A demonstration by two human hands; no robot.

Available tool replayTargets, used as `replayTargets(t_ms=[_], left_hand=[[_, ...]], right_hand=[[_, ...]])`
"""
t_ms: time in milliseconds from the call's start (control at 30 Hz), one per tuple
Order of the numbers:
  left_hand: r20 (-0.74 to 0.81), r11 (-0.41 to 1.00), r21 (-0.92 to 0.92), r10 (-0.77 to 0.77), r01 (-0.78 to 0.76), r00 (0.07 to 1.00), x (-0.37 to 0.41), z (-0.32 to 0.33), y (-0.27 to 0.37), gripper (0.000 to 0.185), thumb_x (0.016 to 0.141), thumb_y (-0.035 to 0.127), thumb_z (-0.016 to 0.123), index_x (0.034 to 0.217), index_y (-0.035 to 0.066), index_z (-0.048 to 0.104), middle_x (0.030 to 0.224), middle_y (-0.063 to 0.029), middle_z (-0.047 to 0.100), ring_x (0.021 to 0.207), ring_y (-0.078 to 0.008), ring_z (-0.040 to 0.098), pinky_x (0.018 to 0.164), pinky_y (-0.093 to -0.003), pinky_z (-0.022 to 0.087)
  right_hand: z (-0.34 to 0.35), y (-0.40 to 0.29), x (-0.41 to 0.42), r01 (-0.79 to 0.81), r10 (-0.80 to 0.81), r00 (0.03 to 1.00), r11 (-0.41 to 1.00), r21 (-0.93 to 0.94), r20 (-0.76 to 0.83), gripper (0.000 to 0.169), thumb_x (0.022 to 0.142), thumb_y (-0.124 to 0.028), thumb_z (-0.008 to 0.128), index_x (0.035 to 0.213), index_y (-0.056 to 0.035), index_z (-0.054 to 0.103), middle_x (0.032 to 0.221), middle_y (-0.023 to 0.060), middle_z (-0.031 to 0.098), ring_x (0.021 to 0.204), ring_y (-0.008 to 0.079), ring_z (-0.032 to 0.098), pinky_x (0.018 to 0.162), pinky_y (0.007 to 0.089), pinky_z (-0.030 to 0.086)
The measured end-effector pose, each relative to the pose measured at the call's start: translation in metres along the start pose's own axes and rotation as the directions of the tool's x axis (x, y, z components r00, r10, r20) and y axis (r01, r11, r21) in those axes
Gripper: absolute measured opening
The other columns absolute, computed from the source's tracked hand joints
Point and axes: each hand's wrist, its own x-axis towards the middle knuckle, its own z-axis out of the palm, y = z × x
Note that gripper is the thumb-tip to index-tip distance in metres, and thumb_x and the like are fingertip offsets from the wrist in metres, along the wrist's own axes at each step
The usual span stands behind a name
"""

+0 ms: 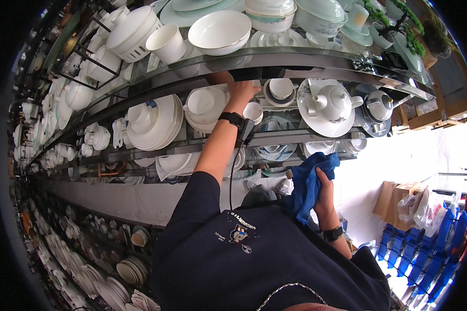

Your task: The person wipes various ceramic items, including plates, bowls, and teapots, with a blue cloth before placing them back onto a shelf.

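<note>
My left hand (241, 93) reaches onto a middle shelf, beneath the edge of the shelf above. Its fingers are partly hidden, so any hold is unclear. A small white bowl (253, 111) stands close to it, with a stacked white cup (201, 101) and plates on its left. Right of it, a white cup (281, 88) sits on dark-rimmed saucers. My right hand (324, 190) is shut on a crumpled blue cloth (309, 182) in front of the shelves. A small pale end of something shows at the cloth's left side.
A white teapot (333, 103) stands on a plate to the right. Above, the glass shelf edge (257, 58) runs below a white bowl (219, 32) and a cup (166, 43). Stacked plates (167, 124) stand left. Cardboard boxes (401, 200) are at the right; more crockery fills shelves lower left.
</note>
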Motion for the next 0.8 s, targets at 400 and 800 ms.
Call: replayTargets(t_ms=[400,800], left_hand=[[-0.091,0.981,-0.188,-0.064,0.045,0.994,-0.015,-0.028,0.005,0.074,0.083,0.05,0.079,0.136,0.002,0.059,0.136,-0.0237,0.06,0.127,-0.0418,0.055,0.105,-0.0545,0.042],[-0.085,0.925,-0.379,0.007,-0.039,0.996,-0.131,-0.053,0.031,0.081,0.078,0.026,0.086,0.144,-0.002,0.048,0.126,-0.0258,0.062,0.119,-0.0428,0.058,0.102,-0.0494,0.048]], right_hand=[[0.012,-0.003,-0.008,0.027,-0.025,0.998,0.999,-0.041,0.054,0.023,0.097,-0.023,0.067,0.112,-0.0054,0.064,0.091,0.0037,0.069,0.079,0.017,0.068,0.071,0.0326,0.057],[0.036,0.006,-0.013,-0.047,0.055,0.993,0.996,-0.072,0.108,0.02,0.099,-0.023,0.067,0.11,-0.007,0.065,0.09,0.0027,0.069,0.076,0.0158,0.067,0.07,0.0307,0.058]])
